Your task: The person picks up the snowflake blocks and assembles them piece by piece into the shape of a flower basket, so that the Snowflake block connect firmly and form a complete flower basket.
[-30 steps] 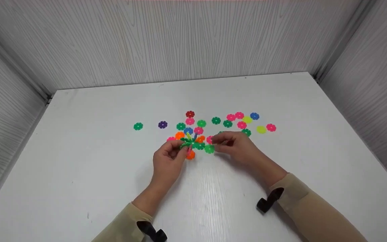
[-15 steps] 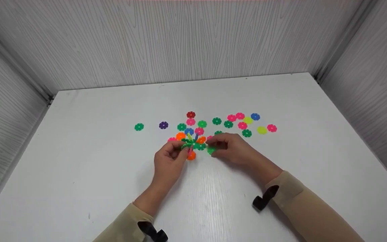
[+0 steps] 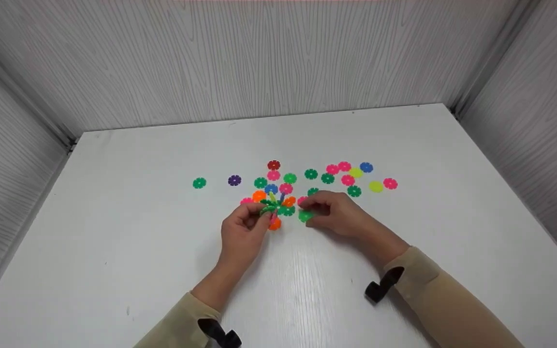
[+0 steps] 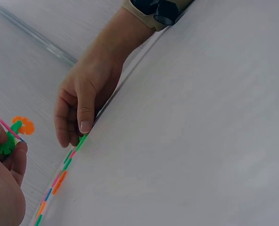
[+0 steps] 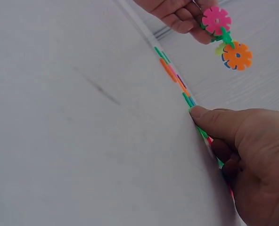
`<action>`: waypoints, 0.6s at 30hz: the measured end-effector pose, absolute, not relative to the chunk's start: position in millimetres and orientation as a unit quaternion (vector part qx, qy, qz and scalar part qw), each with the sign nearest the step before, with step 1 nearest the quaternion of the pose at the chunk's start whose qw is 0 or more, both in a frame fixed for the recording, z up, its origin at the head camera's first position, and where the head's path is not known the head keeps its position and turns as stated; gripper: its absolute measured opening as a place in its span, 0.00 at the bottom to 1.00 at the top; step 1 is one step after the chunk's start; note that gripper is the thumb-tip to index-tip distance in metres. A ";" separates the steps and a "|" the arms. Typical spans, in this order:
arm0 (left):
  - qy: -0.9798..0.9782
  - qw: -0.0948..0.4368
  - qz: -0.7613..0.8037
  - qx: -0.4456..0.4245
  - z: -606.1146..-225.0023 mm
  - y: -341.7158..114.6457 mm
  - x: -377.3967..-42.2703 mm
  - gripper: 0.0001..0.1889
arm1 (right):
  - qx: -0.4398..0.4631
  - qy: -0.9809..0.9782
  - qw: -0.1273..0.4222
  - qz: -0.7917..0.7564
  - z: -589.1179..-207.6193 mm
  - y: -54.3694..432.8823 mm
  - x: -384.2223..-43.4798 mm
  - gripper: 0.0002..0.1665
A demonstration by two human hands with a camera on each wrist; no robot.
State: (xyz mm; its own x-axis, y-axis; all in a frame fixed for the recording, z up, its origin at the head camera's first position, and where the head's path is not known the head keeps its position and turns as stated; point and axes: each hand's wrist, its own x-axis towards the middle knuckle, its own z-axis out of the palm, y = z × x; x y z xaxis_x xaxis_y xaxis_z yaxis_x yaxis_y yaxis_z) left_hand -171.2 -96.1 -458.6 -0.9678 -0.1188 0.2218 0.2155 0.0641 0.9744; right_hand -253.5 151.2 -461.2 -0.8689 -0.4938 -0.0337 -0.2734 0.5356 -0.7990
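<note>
My left hand [image 3: 244, 229] pinches a cluster of slotted plastic snowflake discs joined edge to edge. In the right wrist view the cluster shows a pink disc [image 5: 217, 20], an orange disc [image 5: 237, 56] and green discs between them, with bits of yellow and blue. My right hand [image 3: 339, 215] is low at the table, its thumb and fingertips at the edges of a bright green snowflake disc [image 3: 305, 216]. In the left wrist view that right hand [image 4: 85, 101] touches the green disc's edge [image 4: 82, 140] at table level. Its other fingers are curled beneath the palm.
Loose snowflake discs lie flat on the white table [image 3: 162, 270]. A dark red disc [image 3: 273, 165] is at the back, a purple disc [image 3: 234, 180] to the left, and pink, yellow, blue and green ones to the right. A grey wood-grain panel [image 3: 259, 58] stands behind.
My right hand has moved left and its thumb and fingertips have come around the bright green disc, which has shifted slightly. My left hand holds the cluster in nearly the same place.
</note>
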 end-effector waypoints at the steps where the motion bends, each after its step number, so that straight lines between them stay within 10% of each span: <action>1: -0.719 0.123 -0.683 -0.034 -458.6 -96.2 -171.2 0.07 | -0.222 0.867 0.127 -0.428 -461.1 151.5 -253.4 0.30; 18: -0.718 0.121 -0.684 -0.039 -459.1 -96.0 -170.6 0.08 | -0.231 0.869 0.123 -0.419 -460.3 154.7 -253.9 0.26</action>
